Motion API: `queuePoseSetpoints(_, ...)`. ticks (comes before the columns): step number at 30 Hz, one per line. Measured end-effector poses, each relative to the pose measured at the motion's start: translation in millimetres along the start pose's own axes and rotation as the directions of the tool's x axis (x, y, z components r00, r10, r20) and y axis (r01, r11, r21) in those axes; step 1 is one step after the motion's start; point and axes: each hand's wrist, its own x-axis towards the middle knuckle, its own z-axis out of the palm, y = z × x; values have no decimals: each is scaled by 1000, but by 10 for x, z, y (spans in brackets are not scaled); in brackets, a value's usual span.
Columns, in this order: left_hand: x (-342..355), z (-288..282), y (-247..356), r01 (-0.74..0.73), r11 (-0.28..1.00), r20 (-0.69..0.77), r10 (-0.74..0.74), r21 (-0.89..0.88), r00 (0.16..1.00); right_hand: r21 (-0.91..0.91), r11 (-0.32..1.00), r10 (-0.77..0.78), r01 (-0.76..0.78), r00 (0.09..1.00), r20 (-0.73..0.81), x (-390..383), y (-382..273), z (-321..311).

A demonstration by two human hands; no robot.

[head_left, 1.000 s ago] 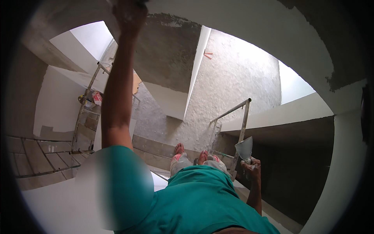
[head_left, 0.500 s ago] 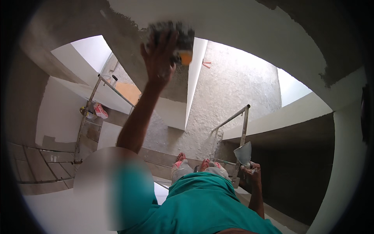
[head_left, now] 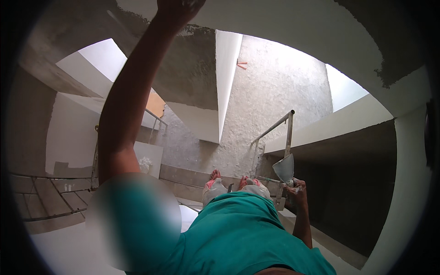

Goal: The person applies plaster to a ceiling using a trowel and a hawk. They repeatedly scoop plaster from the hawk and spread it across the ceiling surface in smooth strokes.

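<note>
My left hand (head_left: 176, 9) is raised overhead against the ceiling, at the edge of a patch of wet grey plaster (head_left: 192, 68). Its fingers are cut off by the top rim, so I cannot tell whether it holds anything. My right hand (head_left: 295, 190) hangs low by my hip, closed on the handle of a pointed metal trowel (head_left: 284, 167) whose blade points up. My green shirt fills the lower middle of the view, and my bare feet (head_left: 229, 176) show far below it.
A metal handrail (head_left: 275, 130) stands just beside the trowel. Wooden scaffold planks (head_left: 41, 197) with a thin rail lie at lower left. Rough grey wall (head_left: 275, 82) rises ahead, with a white beam (head_left: 348, 123) at right and a bright opening at upper left.
My left arm dipped toward the middle of the ceiling half a second ago and has gone back up to the top rim. The right hand with the trowel stayed where it was.
</note>
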Motion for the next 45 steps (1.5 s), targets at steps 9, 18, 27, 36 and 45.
queuePoseSetpoints(9,-1709,612,473,66,996,186,-54,-56,981,-4,1000,14,-14,1000,15,1,-122,17)
queuePoseSetpoints(18,-1858,270,-335,445,859,174,-412,-253,895,66,998,-22,19,999,34,28,13,48)
queuePoseSetpoints(27,-585,220,-1892,188,767,-231,-402,-614,886,-23,1000,5,-5,1000,-1,-19,-182,226)
queuePoseSetpoints(36,-609,547,-2041,174,923,-233,-263,-343,936,8,1000,5,-5,1000,-7,-23,-107,336)
queuePoseSetpoints(45,-1832,638,-182,448,876,229,-406,-179,885,1,999,-35,34,999,24,79,-50,333)
